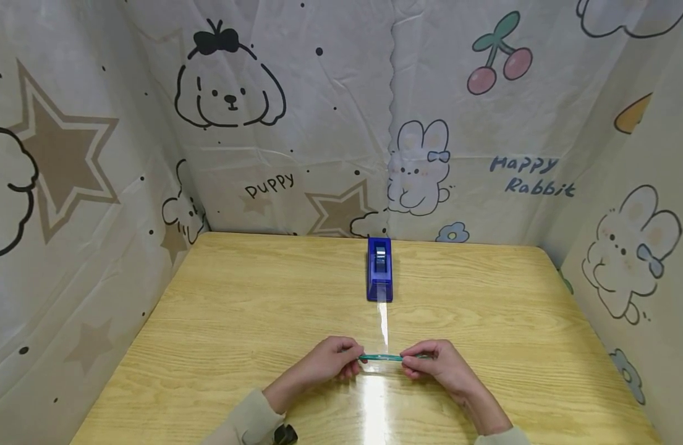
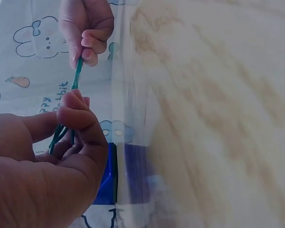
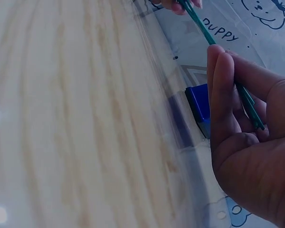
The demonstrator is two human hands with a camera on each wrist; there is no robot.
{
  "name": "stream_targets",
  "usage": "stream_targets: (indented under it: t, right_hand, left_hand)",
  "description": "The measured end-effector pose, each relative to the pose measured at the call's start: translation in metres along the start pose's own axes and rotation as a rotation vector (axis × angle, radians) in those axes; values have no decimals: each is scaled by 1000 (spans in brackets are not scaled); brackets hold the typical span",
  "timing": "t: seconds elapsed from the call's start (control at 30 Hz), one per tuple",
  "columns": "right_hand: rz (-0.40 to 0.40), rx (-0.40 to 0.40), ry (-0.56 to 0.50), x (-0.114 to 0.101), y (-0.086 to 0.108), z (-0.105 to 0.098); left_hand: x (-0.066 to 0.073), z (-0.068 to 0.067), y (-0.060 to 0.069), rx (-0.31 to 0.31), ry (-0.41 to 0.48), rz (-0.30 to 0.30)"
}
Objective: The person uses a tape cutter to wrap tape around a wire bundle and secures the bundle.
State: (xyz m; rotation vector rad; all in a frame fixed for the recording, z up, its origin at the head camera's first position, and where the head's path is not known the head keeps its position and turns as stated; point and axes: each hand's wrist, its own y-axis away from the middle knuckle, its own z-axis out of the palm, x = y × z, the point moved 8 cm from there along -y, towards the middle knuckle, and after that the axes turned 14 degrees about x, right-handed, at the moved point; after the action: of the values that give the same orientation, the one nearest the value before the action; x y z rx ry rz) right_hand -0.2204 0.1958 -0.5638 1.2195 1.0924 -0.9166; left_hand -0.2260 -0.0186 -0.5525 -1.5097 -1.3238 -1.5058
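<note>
Both hands hold a slim green bundle of thin strands (image 1: 381, 357) stretched level between them, just above the table. My left hand (image 1: 334, 358) pinches its left end between thumb and fingers; loose strands (image 2: 60, 133) bend below the grip in the left wrist view. At the other end my right hand (image 1: 437, 366) pinches it, and strand tips (image 3: 254, 116) stick out beneath the fingers. Beyond the hands stands a blue tape dispenser (image 1: 379, 272) with its front toward me. A pale strip (image 1: 383, 324) runs from it toward the bundle; whether all of it is tape or glare, I cannot tell.
The wood-grain table (image 1: 252, 284) is bounded by a printed curtain (image 1: 319, 123) at the back and both sides. A bright reflection (image 1: 374, 408) lies on the tabletop in front of the hands. Something small and black (image 1: 285, 434) shows by the left sleeve.
</note>
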Motion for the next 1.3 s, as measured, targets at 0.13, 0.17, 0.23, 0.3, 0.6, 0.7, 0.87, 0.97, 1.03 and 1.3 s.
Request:
stream_targets:
  t: [0.13, 0.17, 0.23, 0.3, 0.6, 0.7, 0.87, 0.97, 1.03, 1.3]
  right_hand:
    - [-15, 10, 15, 0, 0, 0]
    - [-20, 14, 20, -1, -1, 0]
    - [-31, 19, 29, -1, -1, 0]
    - [-38, 24, 38, -2, 0, 0]
    - [-12, -8, 30, -1, 2, 3]
    - [4, -25, 20, 0, 2, 4]
    - [39, -28, 33, 2, 1, 3]
    - [41, -16, 25, 2, 0, 1]
    - [33, 0, 18, 1, -1, 0]
    - [8, 26, 3, 1, -2, -1]
  left_hand:
    - [-1, 1, 0, 4, 0, 6]
    - [0, 1, 0, 7, -4, 12]
    - [2, 1, 0, 13, -20, 34]
    - [4, 1, 0, 20, -45, 58]
    - [8, 1, 4, 27, -74, 107]
    - [9, 0, 4, 40, -78, 113]
    - [11, -1, 3, 53, -88, 127]
    - [11, 0, 1, 61, -99, 137]
    - [11, 0, 1, 66, -106, 139]
    - [4, 0, -2, 79, -102, 84]
